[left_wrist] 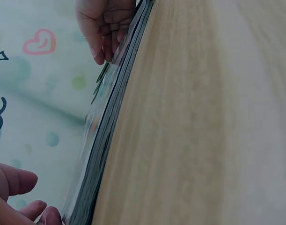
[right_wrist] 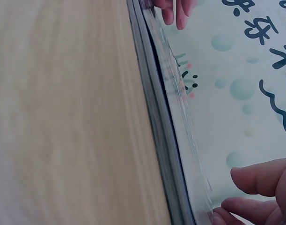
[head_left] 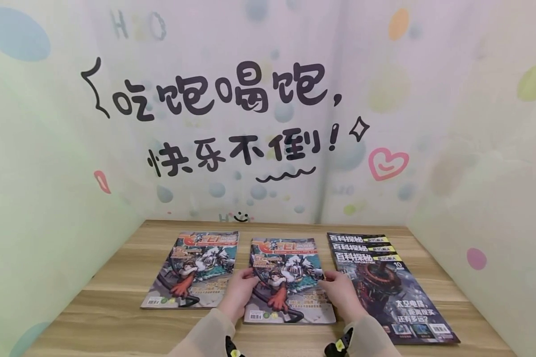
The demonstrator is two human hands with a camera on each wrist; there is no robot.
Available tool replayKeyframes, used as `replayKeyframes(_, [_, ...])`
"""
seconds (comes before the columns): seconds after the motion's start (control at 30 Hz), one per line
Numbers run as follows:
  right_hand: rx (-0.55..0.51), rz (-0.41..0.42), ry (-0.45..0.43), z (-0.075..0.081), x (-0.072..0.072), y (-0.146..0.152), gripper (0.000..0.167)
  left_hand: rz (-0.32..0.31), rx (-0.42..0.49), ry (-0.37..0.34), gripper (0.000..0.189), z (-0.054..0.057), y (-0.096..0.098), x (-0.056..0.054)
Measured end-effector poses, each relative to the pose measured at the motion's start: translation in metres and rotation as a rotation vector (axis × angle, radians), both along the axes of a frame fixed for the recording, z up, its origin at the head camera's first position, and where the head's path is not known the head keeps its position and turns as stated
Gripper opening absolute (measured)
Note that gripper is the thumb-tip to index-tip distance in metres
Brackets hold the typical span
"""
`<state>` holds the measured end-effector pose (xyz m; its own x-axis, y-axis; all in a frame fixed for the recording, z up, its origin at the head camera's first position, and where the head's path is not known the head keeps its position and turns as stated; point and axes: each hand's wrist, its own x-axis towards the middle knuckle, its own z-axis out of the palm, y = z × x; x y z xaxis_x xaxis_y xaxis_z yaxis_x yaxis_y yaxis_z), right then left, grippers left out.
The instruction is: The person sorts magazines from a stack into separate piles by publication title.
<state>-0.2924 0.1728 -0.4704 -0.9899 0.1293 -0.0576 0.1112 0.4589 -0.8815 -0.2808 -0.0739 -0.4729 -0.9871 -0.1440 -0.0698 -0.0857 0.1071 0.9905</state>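
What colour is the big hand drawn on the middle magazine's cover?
The drawn hand is red, clearest in the head view.

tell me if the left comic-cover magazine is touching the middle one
Apart. The head view shows it: a strip of wood tabletop lies between the left comic-cover magazine and the middle comic-cover magazine, visible just beyond the left hand.

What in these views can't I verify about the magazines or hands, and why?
Head: two lower magazines at right, mostly covered by the top magazine.
Head: fine print on the middle magazine, too small.
Left wrist: left hand, cut off at the lower-left corner.
Right wrist: right hand, cut off at the lower-right corner.
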Motion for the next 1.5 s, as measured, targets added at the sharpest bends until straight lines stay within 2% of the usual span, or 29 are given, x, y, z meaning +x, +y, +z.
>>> replayKeyframes(0.27, [0.023,-0.007,0.017,-0.003,0.002,-0.009,0.050,0.019,-0.014,0.002,0.045,-0.003,-0.003,0.003])
replayKeyframes(0.43, [0.073,-0.015,0.041,-0.005,0.003,-0.011,0.049,0.015,-0.032,0.004,0.046,-0.002,-0.003,0.006])
replayKeyframes(0.77, [0.042,0.004,0.061,-0.009,0.003,-0.013,0.050,0.002,-0.048,0.012,0.048,-0.004,-0.003,0.010])
replayKeyframes(1.0, [0.037,-0.007,0.065,-0.011,0.005,-0.013,0.055,0.000,-0.104,0.042,0.049,-0.004,-0.002,0.011])
replayKeyframes(1.5, [0.079,-0.021,0.065,-0.010,0.004,-0.011,0.049,-0.001,-0.256,0.016,0.051,-0.006,0.001,0.008])
